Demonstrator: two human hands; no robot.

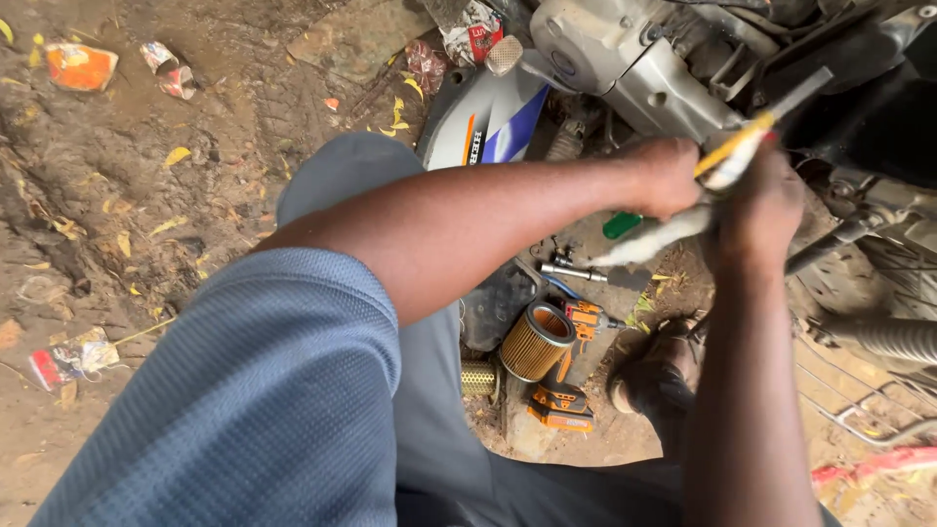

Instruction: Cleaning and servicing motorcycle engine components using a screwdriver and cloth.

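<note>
Both my hands meet at the upper right, beside a motorcycle engine (625,59). My left hand (664,176) is closed around a white rag (654,242) that hangs down and to the left. My right hand (756,210) grips a thin yellow-and-white tool (747,146) whose grey tip points up to the right. The two hands touch around the tool and rag. My left forearm crosses the middle of the view.
On the dirt below lie a cylindrical mesh air filter (535,342), an orange power drill (561,400), a metal socket tool (571,271) and a green object (621,224). A blue-white motorcycle panel (488,122) leans nearby. My foot (659,376) rests on the ground. Litter is scattered at left.
</note>
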